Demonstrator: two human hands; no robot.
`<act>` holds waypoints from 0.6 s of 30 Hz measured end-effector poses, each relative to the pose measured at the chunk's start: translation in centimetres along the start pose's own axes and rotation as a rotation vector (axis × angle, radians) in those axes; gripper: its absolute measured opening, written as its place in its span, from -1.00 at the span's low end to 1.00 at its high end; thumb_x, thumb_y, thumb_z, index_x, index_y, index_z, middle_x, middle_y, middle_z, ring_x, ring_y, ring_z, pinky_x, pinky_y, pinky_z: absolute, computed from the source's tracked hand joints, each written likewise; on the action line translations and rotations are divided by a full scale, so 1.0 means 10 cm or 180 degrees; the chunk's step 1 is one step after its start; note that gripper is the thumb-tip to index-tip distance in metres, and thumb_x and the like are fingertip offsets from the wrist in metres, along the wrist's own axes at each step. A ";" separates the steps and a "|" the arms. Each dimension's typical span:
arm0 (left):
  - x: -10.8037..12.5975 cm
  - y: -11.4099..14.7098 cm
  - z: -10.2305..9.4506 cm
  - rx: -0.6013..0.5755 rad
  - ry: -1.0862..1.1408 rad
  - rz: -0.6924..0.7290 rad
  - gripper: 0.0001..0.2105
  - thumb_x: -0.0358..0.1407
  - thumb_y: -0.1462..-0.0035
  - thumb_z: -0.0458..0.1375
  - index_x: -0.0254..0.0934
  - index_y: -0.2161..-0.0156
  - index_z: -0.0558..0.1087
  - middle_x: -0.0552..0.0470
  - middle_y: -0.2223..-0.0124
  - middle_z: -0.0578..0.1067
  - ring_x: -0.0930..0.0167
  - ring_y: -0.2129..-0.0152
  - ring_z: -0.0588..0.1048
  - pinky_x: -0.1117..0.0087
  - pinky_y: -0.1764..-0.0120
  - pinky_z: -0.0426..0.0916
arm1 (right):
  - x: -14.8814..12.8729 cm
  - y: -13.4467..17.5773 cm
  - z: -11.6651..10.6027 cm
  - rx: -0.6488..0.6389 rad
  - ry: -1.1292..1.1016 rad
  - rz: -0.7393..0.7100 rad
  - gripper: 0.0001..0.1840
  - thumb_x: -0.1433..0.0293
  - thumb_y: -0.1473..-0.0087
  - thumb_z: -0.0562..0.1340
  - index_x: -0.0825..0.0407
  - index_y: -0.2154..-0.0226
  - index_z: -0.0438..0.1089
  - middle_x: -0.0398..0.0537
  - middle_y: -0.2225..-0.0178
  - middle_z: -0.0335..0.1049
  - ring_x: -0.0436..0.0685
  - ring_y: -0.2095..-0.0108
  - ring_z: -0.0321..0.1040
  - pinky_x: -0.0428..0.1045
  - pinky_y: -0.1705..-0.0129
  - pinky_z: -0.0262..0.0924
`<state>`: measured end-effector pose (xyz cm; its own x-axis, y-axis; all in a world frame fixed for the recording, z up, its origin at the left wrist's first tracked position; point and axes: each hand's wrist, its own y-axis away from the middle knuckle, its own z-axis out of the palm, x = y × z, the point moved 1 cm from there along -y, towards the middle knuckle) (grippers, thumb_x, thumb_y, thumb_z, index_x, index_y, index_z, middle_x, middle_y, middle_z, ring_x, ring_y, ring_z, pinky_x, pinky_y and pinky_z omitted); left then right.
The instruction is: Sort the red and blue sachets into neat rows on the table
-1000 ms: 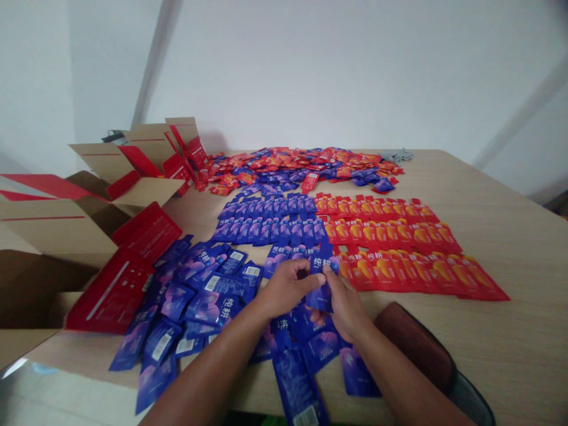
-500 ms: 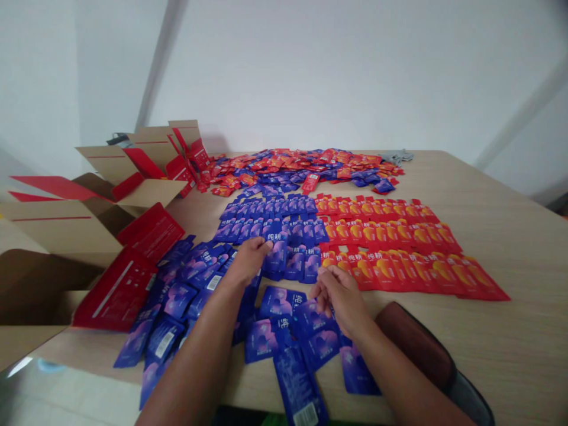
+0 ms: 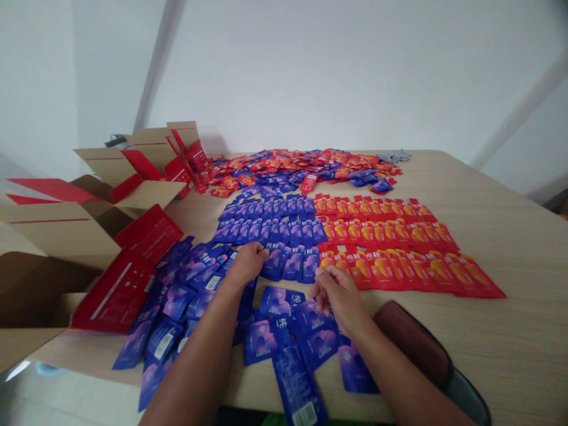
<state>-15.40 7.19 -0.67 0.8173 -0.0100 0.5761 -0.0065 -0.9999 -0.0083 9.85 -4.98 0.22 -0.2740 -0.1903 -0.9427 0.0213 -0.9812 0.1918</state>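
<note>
My left hand is closed in a pinch at the upper left edge of a blue-purple pouch, which lies at the left end of the nearest row of blue pouches. Two like it lie to its right. My right hand hovers just before the seam between the blue and red pouches, its fingers curled and thumb against forefinger, with nothing visible in them. Beneath and around it are loose blue pouches. Red pouches with orange fruit pictures lie overlapping in three rows on the right.
A jumbled heap of red and blue pouches spans the table's back. Opened cartons with red flaps line the left side. More loose blue pouches lie by my left forearm. A dark brown case rests beside my right forearm.
The pouch at my left hand was tilted up over the row behind; now it lies lower, level with its neighbours. My right hand has barely moved.
</note>
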 end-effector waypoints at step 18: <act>0.18 0.15 0.00 -0.0066 -0.0694 -0.0041 -0.70 -0.09 -0.34 0.13 -0.25 0.31 0.52 -0.10 0.30 0.61 0.29 0.35 0.52 0.34 0.34 0.12 | -0.02 0.00 -0.01 0.0084 0.0050 -0.0069 -0.52 -0.04 -0.20 0.34 0.01 0.41 0.34 -0.14 0.49 0.52 -0.07 0.70 0.27 -0.19 0.76 0.00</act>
<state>-13.94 5.65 0.35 0.9226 0.0015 0.3857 -0.0051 -0.9999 0.0160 10.04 -4.93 0.34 -0.2589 -0.1696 -0.9509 -0.0099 -0.9840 0.1781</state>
